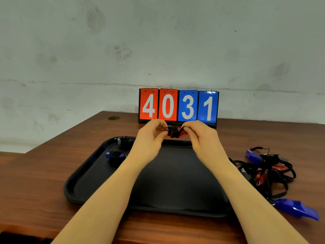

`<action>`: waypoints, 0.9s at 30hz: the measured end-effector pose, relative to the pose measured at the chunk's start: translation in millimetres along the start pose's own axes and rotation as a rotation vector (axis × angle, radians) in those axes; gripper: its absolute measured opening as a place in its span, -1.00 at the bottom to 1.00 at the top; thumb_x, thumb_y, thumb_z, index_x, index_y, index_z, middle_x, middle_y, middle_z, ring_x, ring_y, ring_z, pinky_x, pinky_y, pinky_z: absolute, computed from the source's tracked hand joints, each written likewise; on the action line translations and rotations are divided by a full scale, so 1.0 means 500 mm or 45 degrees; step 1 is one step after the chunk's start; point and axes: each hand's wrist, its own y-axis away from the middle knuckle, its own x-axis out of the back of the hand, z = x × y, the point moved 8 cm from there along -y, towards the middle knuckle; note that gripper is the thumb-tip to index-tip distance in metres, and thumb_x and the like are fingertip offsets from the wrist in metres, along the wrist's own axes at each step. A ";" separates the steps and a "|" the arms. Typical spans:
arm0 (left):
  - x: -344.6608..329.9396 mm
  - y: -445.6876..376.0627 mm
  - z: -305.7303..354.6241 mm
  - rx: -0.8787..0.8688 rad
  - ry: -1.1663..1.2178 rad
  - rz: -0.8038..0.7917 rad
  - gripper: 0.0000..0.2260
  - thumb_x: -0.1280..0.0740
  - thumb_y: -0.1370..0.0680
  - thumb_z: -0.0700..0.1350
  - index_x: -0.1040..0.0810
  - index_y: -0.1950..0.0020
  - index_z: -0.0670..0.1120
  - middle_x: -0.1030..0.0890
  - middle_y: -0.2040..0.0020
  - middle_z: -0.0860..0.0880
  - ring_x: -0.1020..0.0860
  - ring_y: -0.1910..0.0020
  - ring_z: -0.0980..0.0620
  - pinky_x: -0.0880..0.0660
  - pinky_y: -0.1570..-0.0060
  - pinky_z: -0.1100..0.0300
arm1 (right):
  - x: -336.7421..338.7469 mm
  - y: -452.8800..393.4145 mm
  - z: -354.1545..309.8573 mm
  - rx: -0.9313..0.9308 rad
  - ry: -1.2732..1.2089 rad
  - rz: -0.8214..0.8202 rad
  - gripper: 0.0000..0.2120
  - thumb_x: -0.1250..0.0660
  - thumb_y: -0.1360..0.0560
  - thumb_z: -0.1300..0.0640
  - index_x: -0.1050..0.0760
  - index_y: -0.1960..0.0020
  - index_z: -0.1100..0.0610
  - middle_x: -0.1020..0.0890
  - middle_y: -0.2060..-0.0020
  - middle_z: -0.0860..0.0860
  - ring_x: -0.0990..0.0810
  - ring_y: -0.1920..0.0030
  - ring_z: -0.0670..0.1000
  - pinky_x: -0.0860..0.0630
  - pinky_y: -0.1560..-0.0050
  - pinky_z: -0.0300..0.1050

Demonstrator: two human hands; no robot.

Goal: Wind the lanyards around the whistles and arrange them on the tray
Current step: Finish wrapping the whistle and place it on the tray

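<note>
Nearest you, low in the frame, your two forearms run up over the black tray (pixel 84 180), which sits on the brown table (pixel 35 173). At centre frame your left hand (pixel 151 136) pinches one end of a red whistle (pixel 182 133) between thumb and fingertips, while your right hand (pixel 198 133) has its fingers curled round the other end and the black lanyard (pixel 173 132) bundled about its middle. You hold it in the air above the tray's far rim, just in front of the scoreboard (pixel 178 105).

The coil looks thick and its tail isn't visibly tucked; if you loosen either pinch before securing it, the turns may spring loose. Setting it down carelessly at the upper left of the tray could knock the wound blue whistle (pixel 115 155) or the dark bundle (pixel 125 142) behind it. At right frame, the tangled pile (pixel 267 171) may drag neighbours along when you pull the next whistle free.
</note>
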 end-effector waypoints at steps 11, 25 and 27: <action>-0.015 0.010 0.014 0.039 0.181 -0.173 -0.88 -0.30 -0.53 -0.19 -0.48 0.03 0.04 -0.56 0.14 0.12 -0.48 0.39 0.37 -0.41 0.34 0.52 | 0.015 0.008 0.071 -0.565 -0.718 0.103 -0.95 -0.41 -0.43 0.21 -0.63 0.13 0.10 -0.65 0.25 -0.01 -0.53 0.41 -0.14 -0.48 0.42 -0.29; -0.014 0.009 0.003 0.171 0.628 -0.176 -0.90 -0.31 -0.52 -0.25 -0.54 0.03 -0.07 -0.59 0.22 0.10 -0.43 0.51 0.17 -0.53 0.13 0.32 | -0.014 0.014 0.067 -0.777 -1.361 -0.006 -0.90 -0.33 -0.44 0.30 -0.59 0.07 0.22 -0.64 0.31 0.11 -0.54 0.45 -0.03 -0.52 0.41 -0.24; -0.012 0.008 -0.004 0.204 0.671 -0.140 -0.90 -0.31 -0.51 -0.25 -0.53 0.04 -0.06 -0.60 0.24 0.11 -0.44 0.52 0.16 -0.53 0.13 0.26 | -0.016 0.014 0.062 -0.758 -1.345 -0.017 -0.91 -0.33 -0.43 0.31 -0.58 0.09 0.22 -0.62 0.35 0.10 -0.56 0.43 -0.03 -0.53 0.39 -0.24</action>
